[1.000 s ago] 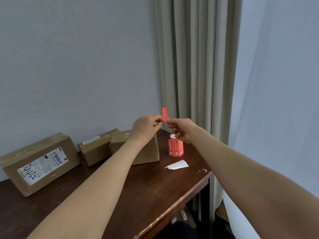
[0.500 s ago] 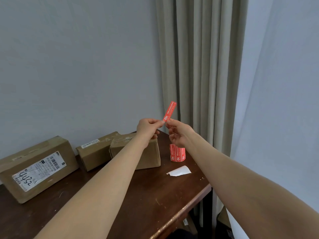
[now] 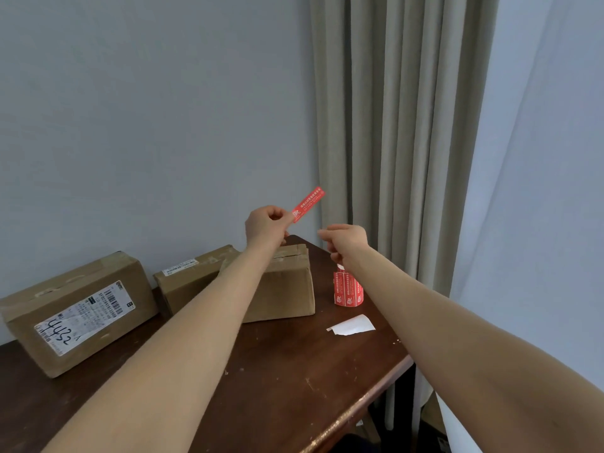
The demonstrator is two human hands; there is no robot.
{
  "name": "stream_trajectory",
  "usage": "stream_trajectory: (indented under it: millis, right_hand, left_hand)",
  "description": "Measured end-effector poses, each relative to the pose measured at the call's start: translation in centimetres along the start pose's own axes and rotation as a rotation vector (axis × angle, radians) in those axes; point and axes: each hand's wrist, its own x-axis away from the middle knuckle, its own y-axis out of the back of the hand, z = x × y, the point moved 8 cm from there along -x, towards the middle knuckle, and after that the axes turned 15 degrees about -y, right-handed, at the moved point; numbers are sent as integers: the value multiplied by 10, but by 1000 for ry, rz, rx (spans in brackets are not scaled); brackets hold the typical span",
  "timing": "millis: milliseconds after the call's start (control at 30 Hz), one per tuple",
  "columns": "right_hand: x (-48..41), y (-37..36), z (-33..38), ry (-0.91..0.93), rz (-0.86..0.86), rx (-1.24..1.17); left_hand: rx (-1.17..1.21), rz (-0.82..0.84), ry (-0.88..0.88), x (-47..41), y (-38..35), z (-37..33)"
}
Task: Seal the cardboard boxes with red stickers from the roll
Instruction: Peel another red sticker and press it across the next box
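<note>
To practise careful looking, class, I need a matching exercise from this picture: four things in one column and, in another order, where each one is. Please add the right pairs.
Things
1. red sticker strip
2. red roll of stickers
3. white scrap of backing paper
4. brown cardboard box with a handwritten label

Places
A. lying flat on the dark wooden table, near its right edge
B. at the table's left end
C. pinched in the left hand, up in the air
D. standing upright beside the rightmost cardboard box

Pairs: 1-C, 2-D, 3-A, 4-B
</note>
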Motion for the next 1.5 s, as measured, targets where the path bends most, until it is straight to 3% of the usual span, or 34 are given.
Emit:
stream_trajectory:
  millis: [167, 333, 533, 833, 1233, 1500]
  right_hand:
    - [4, 2, 16, 96, 21, 5]
    - [6, -12, 26, 116, 25, 71]
    - [7, -30, 26, 122, 61, 259]
    - [-2, -53, 24, 130, 98, 353]
    - [-32, -77, 8, 175, -13, 635]
    - [-36, -81, 6, 199, -45, 727]
  left_hand:
    - [-91, 329, 31, -6, 18, 9]
    - [-184, 433, 36, -7, 28, 14]
    - [-205, 443, 42, -8, 40, 18]
    - [-212, 406, 103, -14, 52, 36]
    - [-206, 341, 393, -7, 52, 91]
    - [6, 227, 528, -7, 48, 108]
